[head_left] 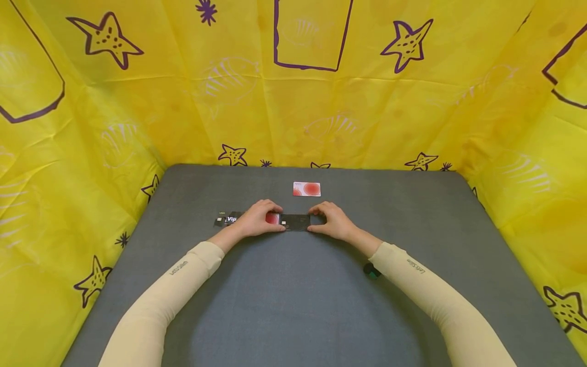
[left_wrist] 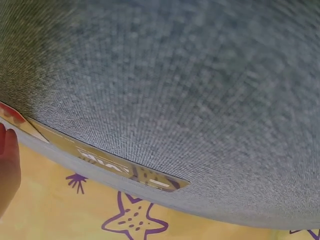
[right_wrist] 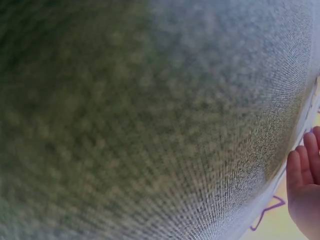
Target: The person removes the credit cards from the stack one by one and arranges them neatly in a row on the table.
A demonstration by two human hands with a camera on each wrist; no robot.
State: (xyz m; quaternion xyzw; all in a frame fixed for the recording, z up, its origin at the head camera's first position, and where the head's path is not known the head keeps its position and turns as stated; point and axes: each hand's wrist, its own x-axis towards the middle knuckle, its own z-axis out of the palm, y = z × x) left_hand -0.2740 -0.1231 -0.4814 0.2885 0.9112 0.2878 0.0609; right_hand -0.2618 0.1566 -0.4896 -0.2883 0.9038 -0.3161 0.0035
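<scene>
A black card (head_left: 295, 223) with a small light chip mark lies between the two hands, low at the table. My left hand (head_left: 257, 218) grips its left end, thumb at the near edge and fingers at the far edge. At the right end, my right hand (head_left: 334, 220) holds it between thumb and fingers. Within the curve of the left hand shows part of a red and white card (head_left: 272, 218). Left of that hand lies a black VIP card (head_left: 231, 219), its lettering also visible in the left wrist view (left_wrist: 107, 162). The right wrist view catches only fingers of the right hand.
Beyond the hands, a white card with red circles (head_left: 307, 189) lies on the grey table (head_left: 293, 306). A small dark round thing with green (head_left: 372, 271) sits partly behind the right sleeve. Yellow patterned cloth (head_left: 284, 117) encloses the back and sides.
</scene>
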